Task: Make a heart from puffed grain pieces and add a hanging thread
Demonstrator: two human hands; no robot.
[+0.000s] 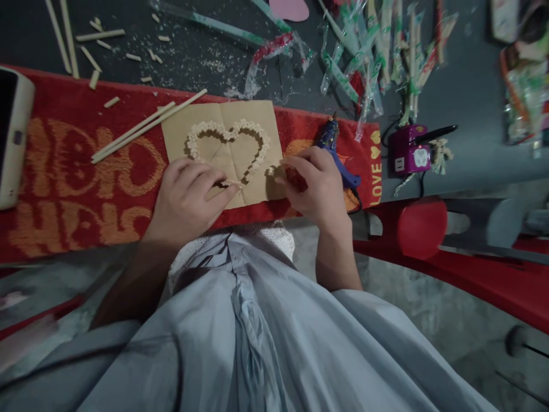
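A heart outline [262,142] made of short pale stick pieces stands on a creased sheet of brown paper [180,137]. My left hand [189,191] lies over the heart's lower left side, fingers curled and thumb near the bottom tip, and it hides that part. At the paper's right edge my right hand [315,183] has its thumb and fingertips drawn together. What they hold, if anything, is too small to make out. A small pale stick piece [270,170] sits just left of those fingertips. Behind the right hand, a blue glue gun [343,170] is partly covered.
Under the paper spreads a red towel [86,194] with orange lettering. Two thin sticks [146,129] cross the paper's left corner. Cut stick pieces [132,57] and crumbs litter the dark table. Torn wrappers [360,51], a purple box [409,150] and a phone [15,137] lie around.
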